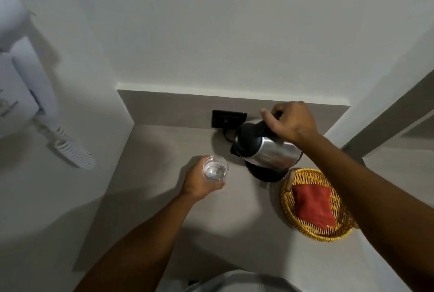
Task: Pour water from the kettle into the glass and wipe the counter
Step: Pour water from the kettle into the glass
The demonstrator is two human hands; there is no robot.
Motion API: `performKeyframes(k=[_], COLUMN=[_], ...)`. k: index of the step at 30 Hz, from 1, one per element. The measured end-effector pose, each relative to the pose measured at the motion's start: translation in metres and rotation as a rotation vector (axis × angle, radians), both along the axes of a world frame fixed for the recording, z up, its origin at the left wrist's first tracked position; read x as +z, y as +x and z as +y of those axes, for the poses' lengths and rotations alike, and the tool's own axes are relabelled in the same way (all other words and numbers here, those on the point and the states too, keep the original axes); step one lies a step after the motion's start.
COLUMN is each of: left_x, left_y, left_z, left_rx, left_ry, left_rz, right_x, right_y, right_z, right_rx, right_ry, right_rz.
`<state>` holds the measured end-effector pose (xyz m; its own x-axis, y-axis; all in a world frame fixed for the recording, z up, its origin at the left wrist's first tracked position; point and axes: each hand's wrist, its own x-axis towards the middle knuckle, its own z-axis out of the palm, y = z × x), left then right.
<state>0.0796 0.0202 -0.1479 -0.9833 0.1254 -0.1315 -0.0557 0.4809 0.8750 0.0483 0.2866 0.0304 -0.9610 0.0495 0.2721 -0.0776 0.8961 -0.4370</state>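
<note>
Left hand [199, 183] is wrapped around clear round drinking glass [215, 167] to steady it, while tilted stainless-steel kettle [267, 148] is gripped by right hand [290, 121] for pouring.

- One kettle [270, 148]
- One kettle base [266, 174]
- One glass [215, 167]
- One basket [314, 233]
- One red cloth [313, 205]
- One wall socket [229, 118]
- One hairdryer [14, 33]
- Two hands: left [199, 181], right [291, 120]
</note>
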Motion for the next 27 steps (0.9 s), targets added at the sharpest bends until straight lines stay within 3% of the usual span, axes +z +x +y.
performKeyframes(k=[8,14,27], left_x=[-0.005,-0.005,-0.007], left_y=[0.0,0.0,0.0], left_z=[-0.002,-0.003,-0.001], left_rx=[-0.007,-0.021,-0.01], left_ry=[0.037,0.056,0.061], left_rz=[0.023,0.002,0.017], right_x=[0.027,0.037,0.048], right_y=[0.002,0.001,0.005], right_z=[-0.059,-0.083,-0.104], right_rx=[0.199,0.288,0.405], right_ry=[0.399,0.584,0.742], right_rz=[0.055,0.135,0.239])
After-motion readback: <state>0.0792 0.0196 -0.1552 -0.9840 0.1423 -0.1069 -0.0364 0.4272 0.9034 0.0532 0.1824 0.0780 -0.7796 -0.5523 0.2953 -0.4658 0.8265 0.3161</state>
